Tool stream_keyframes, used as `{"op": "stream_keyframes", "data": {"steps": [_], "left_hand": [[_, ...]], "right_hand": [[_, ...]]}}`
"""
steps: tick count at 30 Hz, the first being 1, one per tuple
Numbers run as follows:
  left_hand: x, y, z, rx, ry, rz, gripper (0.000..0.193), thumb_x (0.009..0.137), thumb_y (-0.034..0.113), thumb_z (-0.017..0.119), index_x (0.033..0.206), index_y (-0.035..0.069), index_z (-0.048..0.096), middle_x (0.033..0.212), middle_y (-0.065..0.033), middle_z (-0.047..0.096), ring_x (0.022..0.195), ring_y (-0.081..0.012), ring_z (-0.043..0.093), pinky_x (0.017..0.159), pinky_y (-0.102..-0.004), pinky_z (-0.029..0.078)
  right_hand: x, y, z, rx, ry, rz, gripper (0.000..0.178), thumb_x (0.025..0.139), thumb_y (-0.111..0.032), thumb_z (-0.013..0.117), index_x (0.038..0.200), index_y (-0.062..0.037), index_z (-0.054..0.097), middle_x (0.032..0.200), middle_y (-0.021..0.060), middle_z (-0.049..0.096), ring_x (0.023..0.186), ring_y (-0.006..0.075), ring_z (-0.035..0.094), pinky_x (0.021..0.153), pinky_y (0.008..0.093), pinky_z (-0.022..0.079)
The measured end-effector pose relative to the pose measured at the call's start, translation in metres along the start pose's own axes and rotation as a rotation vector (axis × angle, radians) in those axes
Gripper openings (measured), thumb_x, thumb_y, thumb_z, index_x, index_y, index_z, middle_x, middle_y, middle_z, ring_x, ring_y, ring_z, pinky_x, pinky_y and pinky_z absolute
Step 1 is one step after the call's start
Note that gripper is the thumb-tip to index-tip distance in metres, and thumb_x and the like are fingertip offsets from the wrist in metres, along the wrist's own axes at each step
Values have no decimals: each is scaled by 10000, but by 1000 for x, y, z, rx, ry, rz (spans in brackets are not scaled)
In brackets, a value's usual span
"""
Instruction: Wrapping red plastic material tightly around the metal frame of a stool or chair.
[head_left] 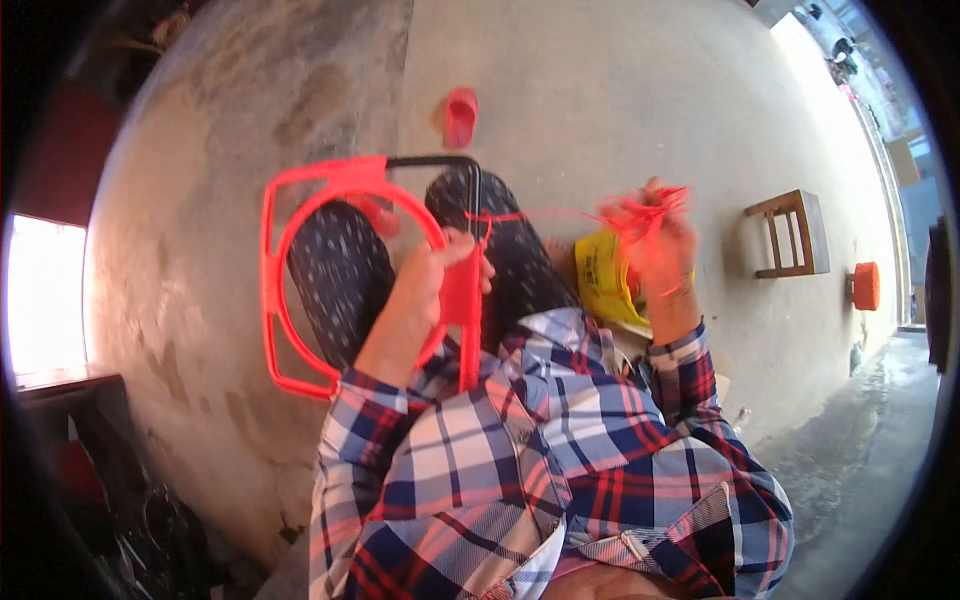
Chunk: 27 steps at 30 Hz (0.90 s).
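Observation:
A square metal frame with a ring inside it (pixel 272 250) rests over my lap. Red cord is wrapped over most of it, while a stretch at the far right corner (pixel 430 161) shows bare black. My left hand (pixel 432 278) grips the wrapped right side, thumb on top. Off to the right, my right hand (pixel 660 240) is closed around a loose bundle of red cord (pixel 655 207), slightly blurred. From that bundle a strand (pixel 545 213) runs across to the frame's right bar, just beyond my left hand.
A yellow bag or bucket (pixel 603 280) stands by my right leg. One red slipper (pixel 461 115) lies on the concrete floor ahead. Farther right are a wooden stool (pixel 800 237) and an orange-red tub (pixel 866 287). Dark furniture (pixel 90 440) borders the left.

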<state>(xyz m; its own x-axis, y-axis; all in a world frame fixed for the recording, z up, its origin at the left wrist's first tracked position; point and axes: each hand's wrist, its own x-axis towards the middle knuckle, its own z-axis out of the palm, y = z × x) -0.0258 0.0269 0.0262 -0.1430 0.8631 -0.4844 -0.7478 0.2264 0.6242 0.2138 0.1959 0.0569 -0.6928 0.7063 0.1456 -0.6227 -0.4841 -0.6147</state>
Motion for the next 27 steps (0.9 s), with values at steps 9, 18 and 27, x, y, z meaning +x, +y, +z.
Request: {"op": "stream_keyframes", "data": {"steps": [9, 18, 27], "left_hand": [[-7, 7, -11, -87, 67, 10, 196, 893, 238, 575, 937, 47, 560, 731, -131, 624, 612, -238, 619, 563, -317, 519], [-11, -3, -30, -61, 119, -20, 192, 900, 200, 564, 996, 34, 575, 721, -142, 622, 601, -236, 615, 574, -331, 513], [-15, 4, -28, -152, 136, 72, 185, 887, 193, 546, 981, 34, 559, 712, -141, 616, 605, -243, 620, 567, -343, 523]], "right_hand": [[-100, 0, -65, -32, 76, 242, 243, 926, -231, 525, 1077, -42, 548, 1022, 66, 595, 881, 173, 584, 804, 261, 468], [-112, -100, -120, 327, 253, -47, 124, 961, -197, 464, 991, -90, 520, 637, -46, 389, 533, 45, 395, 488, 210, 341], [-159, -46, -147, -754, 824, 272, 137, 933, -231, 529, 854, -128, 485, 542, -77, 307, 401, 32, 274, 332, 208, 215]]}}
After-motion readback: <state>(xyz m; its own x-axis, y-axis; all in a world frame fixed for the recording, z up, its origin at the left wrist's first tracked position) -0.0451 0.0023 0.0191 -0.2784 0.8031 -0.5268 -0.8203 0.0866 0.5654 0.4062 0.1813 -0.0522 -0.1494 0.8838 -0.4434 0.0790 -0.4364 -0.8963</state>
